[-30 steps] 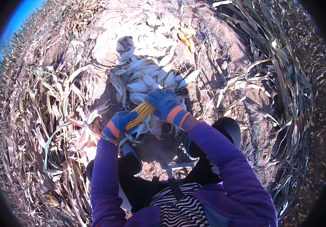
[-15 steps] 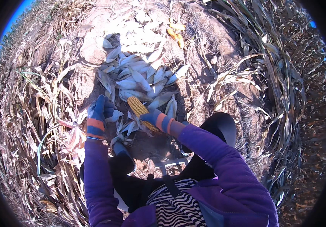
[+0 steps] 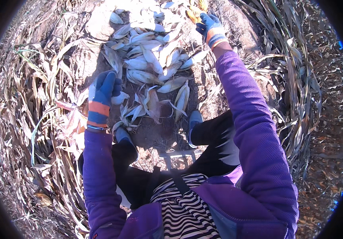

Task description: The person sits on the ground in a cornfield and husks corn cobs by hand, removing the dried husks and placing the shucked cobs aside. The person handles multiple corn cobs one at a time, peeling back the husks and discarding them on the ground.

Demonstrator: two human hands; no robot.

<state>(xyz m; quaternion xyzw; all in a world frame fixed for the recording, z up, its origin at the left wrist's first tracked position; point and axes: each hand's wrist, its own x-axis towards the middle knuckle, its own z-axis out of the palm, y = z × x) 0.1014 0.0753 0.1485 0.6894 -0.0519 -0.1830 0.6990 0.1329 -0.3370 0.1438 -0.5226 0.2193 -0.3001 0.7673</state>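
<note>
My right hand point(image 3: 211, 30), in a blue glove with an orange-banded cuff, reaches out to the far right. Its fingers stretch apart beside a few bare yellow corn cobs point(image 3: 194, 15), and nothing shows in its grip. My left hand point(image 3: 105, 87), gloved alike, hovers at the left side of a heap of corn ears in pale husks point(image 3: 151, 59). Its fingers are curled in; whatever they may hold is hidden. A pale husk piece point(image 3: 119, 98) lies right by those fingers. Torn, peeled-back husks point(image 3: 149, 104) lie at the near side of the heap.
Dry corn stalks and leaves point(image 3: 40, 107) cover the ground on the left. More stalks point(image 3: 295, 79) are piled along the right. My shoes point(image 3: 195, 119) rest on the soil at the near side of the heap, with my knees spread.
My right hand has swung far and right to the yellow cobs, and the cob it held has left its grip. My left hand stays curled beside the heap. The view has tipped down slightly.
</note>
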